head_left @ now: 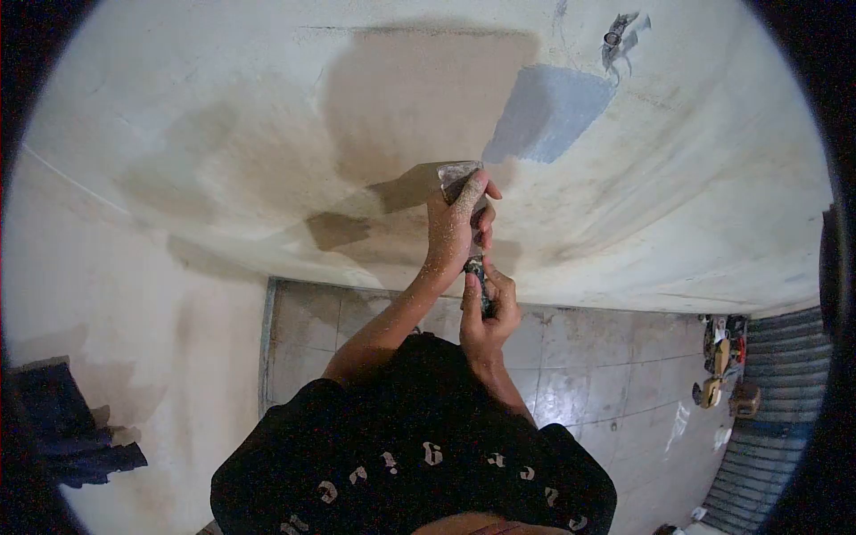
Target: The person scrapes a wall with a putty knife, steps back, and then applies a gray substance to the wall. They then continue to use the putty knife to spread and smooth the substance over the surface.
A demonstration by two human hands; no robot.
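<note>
My left hand (455, 223) is wrapped round the upper part of a scraper (459, 176), its thumb lying along the flat metal blade. Just below, my right hand (489, 308) grips the dark handle of the same tool. Pale dust speckles both hands and forearms. The blade's edge points up, close to the off-white wall (428, 98); whether it touches the wall I cannot tell. To the upper right of the blade is a blue-grey patch (557, 111) on the wall.
A wall fitting with loose bits (613, 39) sticks out at the upper right. Dark cloth (62, 428) hangs at the left. Below lies the tiled floor (588, 374), with small items (711, 392) beside a corrugated shutter (780, 383) at the right.
</note>
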